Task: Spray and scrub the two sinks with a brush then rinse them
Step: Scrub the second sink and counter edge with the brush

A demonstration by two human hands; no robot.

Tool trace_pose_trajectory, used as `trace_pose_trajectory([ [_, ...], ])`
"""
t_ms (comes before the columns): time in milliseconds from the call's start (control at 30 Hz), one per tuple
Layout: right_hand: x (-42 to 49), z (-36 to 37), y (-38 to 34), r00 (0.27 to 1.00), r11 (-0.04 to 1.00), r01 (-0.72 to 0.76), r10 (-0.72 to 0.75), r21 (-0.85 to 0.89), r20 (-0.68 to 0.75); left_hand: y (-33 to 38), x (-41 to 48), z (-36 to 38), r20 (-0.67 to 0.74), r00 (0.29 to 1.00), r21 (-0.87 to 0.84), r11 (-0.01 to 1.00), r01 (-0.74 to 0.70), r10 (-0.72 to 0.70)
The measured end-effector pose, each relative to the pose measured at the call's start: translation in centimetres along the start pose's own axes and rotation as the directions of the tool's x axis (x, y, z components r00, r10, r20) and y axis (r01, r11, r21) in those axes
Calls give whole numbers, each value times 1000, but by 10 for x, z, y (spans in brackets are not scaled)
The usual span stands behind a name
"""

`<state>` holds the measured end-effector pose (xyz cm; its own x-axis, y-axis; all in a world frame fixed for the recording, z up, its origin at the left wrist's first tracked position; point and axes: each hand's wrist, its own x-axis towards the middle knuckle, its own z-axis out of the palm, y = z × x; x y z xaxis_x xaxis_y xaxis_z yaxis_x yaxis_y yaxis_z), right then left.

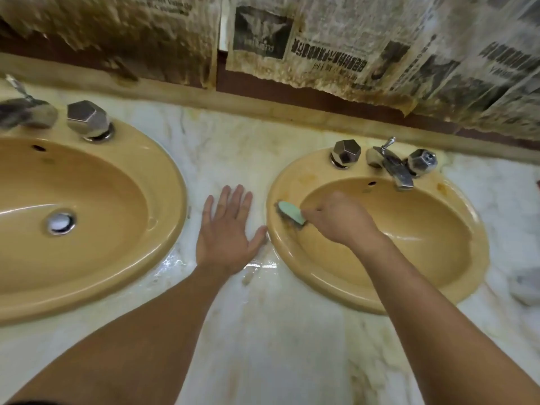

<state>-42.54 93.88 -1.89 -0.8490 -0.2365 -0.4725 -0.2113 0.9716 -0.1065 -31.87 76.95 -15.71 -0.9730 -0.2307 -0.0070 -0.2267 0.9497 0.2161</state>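
Head view, looking down on a pale veined marble counter point(263, 331) with two tan oval basins set into it. Right hand point(340, 222) curled round the handle of a brush point(290, 213) with a mint-green back, bristles pressed down on the left inner rim of the right sink point(380, 299). Left hand point(226, 229) spread flat, fingers straight, palm down on the marble between the two basins, thumb tip touching the outer edge of the right sink's rim. Left sink point(163, 182) only partly in frame, with a chrome drain plug point(60, 223) at its bottom and a wet sheen across the bowl. Puddled water point(260, 263) glinting on the counter just below the left hand. Behind the right sink: a chrome spout point(399, 171) flanked by two faceted chrome knobs, one on the left point(346, 153), one on the right point(422, 162). Behind the left sink: another faceted knob point(87, 119) and a blurred spout point(26, 111). Stained, torn newspaper sheets point(336, 51) covering the wall above the backsplash. At the far right edge, a blurred grey shape point(526, 283) on the counter, too indistinct to identify.
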Motion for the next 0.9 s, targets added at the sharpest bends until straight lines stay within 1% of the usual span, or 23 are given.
trace_pose_trajectory([
  [33, 5, 4, -1, 998, 993, -29, 36, 117, -59, 0, 0, 1, -11, 1000, -3, 1000, -1, 1],
  [100, 18, 10, 4, 959, 948, -138, 200, 285, -200, 0, 0, 2, -30, 1000, 2, 1000, -1, 1],
  [167, 26, 11, 14, 875, 892, -256, 378, 373, -303, 0, 0, 3, -26, 1000, 14, 1000, 1, 0],
  [200, 29, 13, 17, 861, 881, -266, 399, 391, -314, 0, 0, 3, -25, 1000, 22, 1000, 3, -3],
  [233, 31, 13, 18, 887, 891, -229, 356, 392, -293, 0, 0, 3, -22, 1000, 27, 1000, 5, -4],
  [300, 30, 12, 10, 973, 940, -75, 142, 332, -184, -1, 1, 2, -15, 1000, 30, 1000, 0, 0],
  [333, 30, 11, 7, 988, 954, -36, 79, 298, -133, -1, 0, 3, -18, 1000, 31, 1000, 0, 0],
  [367, 33, 9, 8, 988, 958, -53, 90, 280, -122, -1, 0, 2, -20, 1000, 29, 1000, 3, -2],
  [400, 40, 7, 13, 976, 952, -92, 144, 290, -162, -1, 0, 2, -20, 1000, 25, 1000, 4, -4],
  [467, 47, 6, 22, 904, 917, -207, 312, 341, -290, 0, 0, 2, -9, 1000, 24, 1000, 1, 0],
  [500, 49, 6, 23, 899, 922, -196, 305, 334, -314, 0, -1, 2, -5, 1000, 29, 1000, -1, 1],
  [533, 51, 6, 19, 930, 945, -116, 211, 304, -301, 0, -1, 2, -7, 1000, 35, 999, -2, 2],
  [567, 53, 4, 11, 963, 965, -31, 99, 261, -252, -1, 0, 1, -9, 1000, 38, 999, 1, -1],
  [600, 54, 0, 6, 977, 978, 32, 13, 208, -213, -1, 0, 0, -10, 1000, 40, 999, 4, -3],
  [633, 59, -6, 4, 978, 983, 35, 3, 179, -210, 0, 0, 0, -8, 1000, 39, 999, 4, -4],
  [700, 72, -22, 7, 954, 980, -70, 120, 184, -274, 0, 0, 1, -7, 1000, 31, 999, 4, -4],
  [733, 76, -27, 8, 932, 982, -137, 173, 131, -319, 1, 0, 1, -7, 1000, 26, 1000, 5, -5],
  [767, 78, -31, 5, 926, 986, -164, 154, 1, -345, 1, 0, 1, -7, 1000, 23, 1000, 7, -7],
  [833, 82, -36, -17, 948, 966, -83, 1, -245, -317, 1, 0, 0, -2, 1000, 26, 1000, 10, -10],
  [867, 83, -38, -32, 958, 957, -15, -69, -291, -277, 1, 1, 0, 2, 1000, 24, 1000, 11, -11],
  [900, 86, -41, -43, 970, 956, 38, -105, -290, -221, 2, 1, -1, 2, 1000, 21, 1000, 13, -13],
])
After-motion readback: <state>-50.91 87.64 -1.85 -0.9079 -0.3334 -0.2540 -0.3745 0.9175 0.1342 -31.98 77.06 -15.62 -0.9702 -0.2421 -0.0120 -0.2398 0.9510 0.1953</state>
